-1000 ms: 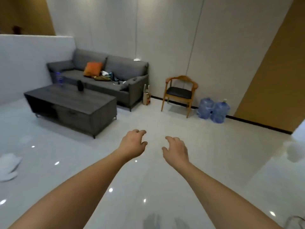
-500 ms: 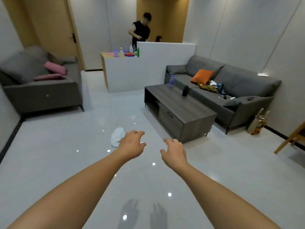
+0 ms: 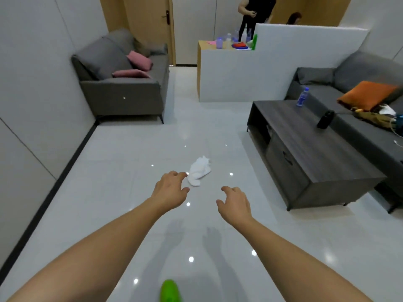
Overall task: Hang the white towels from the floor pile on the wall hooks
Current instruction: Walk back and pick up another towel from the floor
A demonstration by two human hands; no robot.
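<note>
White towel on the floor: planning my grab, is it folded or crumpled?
Crumpled: the white cloth towel lies in an uneven, bunched heap on the glossy floor.

Bright overhead light glints off the glossy floor (image 3: 130, 192); wide-angle edges bend.

The towel (image 3: 199, 172) lies on the floor (image 3: 122, 171), left of the table (image 3: 309, 153). A sofa (image 3: 122, 83) stands beyond the towel to the left. A bottle (image 3: 302, 96) stands on the table's far end.

Two bare forearms, no sleeves, left hand (image 3: 169, 190), right hand (image 3: 235, 203), green shoe tip (image 3: 170, 290)
</note>
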